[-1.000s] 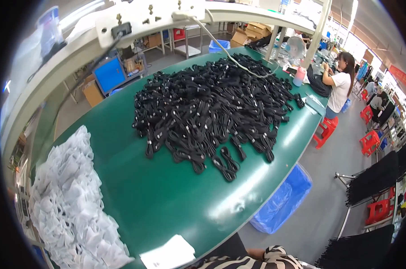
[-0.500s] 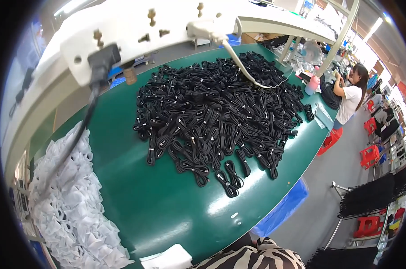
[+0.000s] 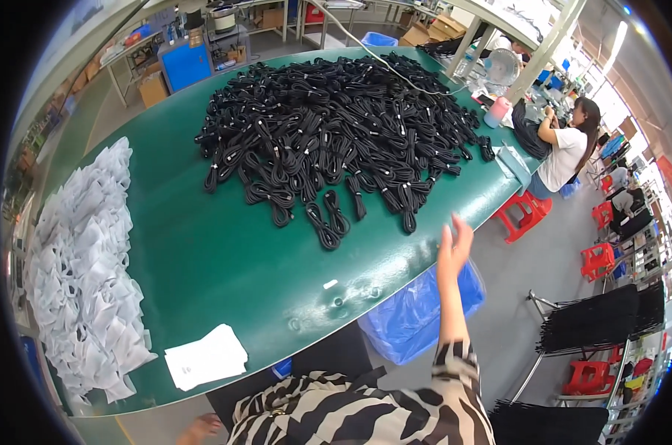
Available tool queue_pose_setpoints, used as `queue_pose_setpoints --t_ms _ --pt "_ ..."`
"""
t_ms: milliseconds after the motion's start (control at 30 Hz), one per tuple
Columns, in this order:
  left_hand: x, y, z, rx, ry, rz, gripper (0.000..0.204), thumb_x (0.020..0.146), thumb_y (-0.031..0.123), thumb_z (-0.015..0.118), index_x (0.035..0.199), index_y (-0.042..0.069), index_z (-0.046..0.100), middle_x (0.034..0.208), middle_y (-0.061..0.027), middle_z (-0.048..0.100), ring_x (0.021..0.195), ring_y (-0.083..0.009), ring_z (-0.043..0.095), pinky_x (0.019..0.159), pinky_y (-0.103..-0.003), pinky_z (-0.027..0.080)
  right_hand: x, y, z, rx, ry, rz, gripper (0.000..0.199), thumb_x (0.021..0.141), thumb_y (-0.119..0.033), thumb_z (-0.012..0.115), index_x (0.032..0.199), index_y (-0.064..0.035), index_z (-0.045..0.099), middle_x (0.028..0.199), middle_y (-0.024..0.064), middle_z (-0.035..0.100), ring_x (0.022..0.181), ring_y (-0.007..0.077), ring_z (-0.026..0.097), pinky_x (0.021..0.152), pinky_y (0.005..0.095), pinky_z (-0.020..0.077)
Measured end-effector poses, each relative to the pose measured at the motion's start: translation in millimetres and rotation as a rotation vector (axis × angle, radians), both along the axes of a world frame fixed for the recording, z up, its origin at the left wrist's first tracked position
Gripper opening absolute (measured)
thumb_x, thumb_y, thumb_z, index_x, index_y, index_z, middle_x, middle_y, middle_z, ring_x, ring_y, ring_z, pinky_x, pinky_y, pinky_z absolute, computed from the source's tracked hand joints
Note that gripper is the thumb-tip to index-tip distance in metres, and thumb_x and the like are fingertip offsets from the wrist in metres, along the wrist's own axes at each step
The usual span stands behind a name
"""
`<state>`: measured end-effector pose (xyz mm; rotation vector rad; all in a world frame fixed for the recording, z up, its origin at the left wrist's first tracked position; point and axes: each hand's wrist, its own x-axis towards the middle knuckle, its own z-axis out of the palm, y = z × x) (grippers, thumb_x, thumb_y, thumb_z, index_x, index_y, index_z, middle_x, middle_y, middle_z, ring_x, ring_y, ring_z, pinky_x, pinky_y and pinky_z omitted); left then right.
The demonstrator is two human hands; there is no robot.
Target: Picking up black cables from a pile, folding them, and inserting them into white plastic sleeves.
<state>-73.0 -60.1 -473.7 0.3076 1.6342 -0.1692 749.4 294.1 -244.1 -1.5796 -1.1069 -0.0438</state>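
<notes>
Only the head view is on hand. Right of centre, the person's right hand (image 3: pixel 454 248) is raised off the near edge of the curved green tabletop (image 3: pixel 202 259), fingers spread apart and holding nothing. The left hand barely shows at the lower edge, near the bottom left of the zebra-striped top (image 3: pixel 365 411), so whether its grip is open or closed I cannot tell.

Nearest the raised hand, in the upper middle of the frame, lies the large heap of black coiled cables, each bundle bound with a small pale tie (image 3: pixel 336 119). A few loose bundles sit at the heap's near fringe, close to the hand yet apart from it. These bundles look light and limp, rubbery rather than slippery, and liable to snag on their neighbours; the tied waist of a coil seems the surest place to take hold.

Along the left of the frame spreads a pile of white translucent plastic bags (image 3: pixel 84 274), and a small stack of white paper sheets (image 3: pixel 206 356) lies at lower left. Below the tabletop's edge stands a blue plastic bin (image 3: pixel 414 315). At upper right another person in a white shirt (image 3: pixel 562 152) sits working.
</notes>
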Motion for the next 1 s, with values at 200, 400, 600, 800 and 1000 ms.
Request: queue_pose_setpoints --t_ms 200,400,600,800,1000 --pt "139 84 211 0.459 0.148 -0.946 0.034 0.102 0.022 0.049 0.127 0.005 0.065 0.112 -0.0115 0.074 0.105 -0.0206 0.07 0.089 -0.033 0.055 26 142 -6 -0.37 -0.041 -0.014 0.061 0.084 -0.062 0.068 0.135 -0.0298 0.062 0.157 0.0234 0.032 0.142 0.0395 0.037 0.116 0.0562 0.0267" --pt "247 141 334 0.567 -0.13 -0.749 0.034 0.094 0.021 0.064 0.124 0.004 0.066 0.104 -0.0115 0.075 0.099 -0.023 0.071 0.089 -0.034 0.055 -43 151 -10 -0.359 -0.156 0.008 0.05 0.078 -0.057 0.072 0.117 -0.0252 0.072 0.156 0.0226 0.033 0.141 0.0376 0.039 0.114 0.0655 0.0234" --pt "336 222 356 1.466 0.003 -1.002 0.056 0.076 0.023 0.084 0.124 0.003 0.063 0.107 -0.0146 0.068 0.109 -0.0346 0.065 0.094 -0.041 0.053 -127 138 -5 -0.447 -0.21 0.099 0.056 0.081 -0.054 0.071 0.123 -0.0165 0.068 0.149 0.0203 0.043 0.138 0.0397 0.04 0.113 0.064 0.0252" --pt "454 316 296 1.652 -0.271 -1.667 0.072 0.087 0.043 0.072 0.147 0.012 0.047 0.153 -0.0195 0.041 0.145 -0.0383 0.034 0.118 -0.054 0.028 -106 103 40 -0.399 -0.272 0.336 0.051 0.088 -0.051 0.067 0.118 -0.009 0.069 0.132 0.0199 0.058 0.121 0.0363 0.057 0.102 0.0504 0.0459" --pt "524 341 249 1.566 -0.317 -1.791 0.069 0.093 0.061 0.055 0.153 0.029 0.042 0.162 -0.0151 0.03 0.149 -0.0322 0.031 0.117 -0.066 0.016 166 173 31 -0.049 -0.28 -0.12 0.037 0.09 -0.031 0.069 0.114 -0.0043 0.065 0.12 0.0186 0.062 0.116 0.0364 0.056 0.099 0.045 0.0469"
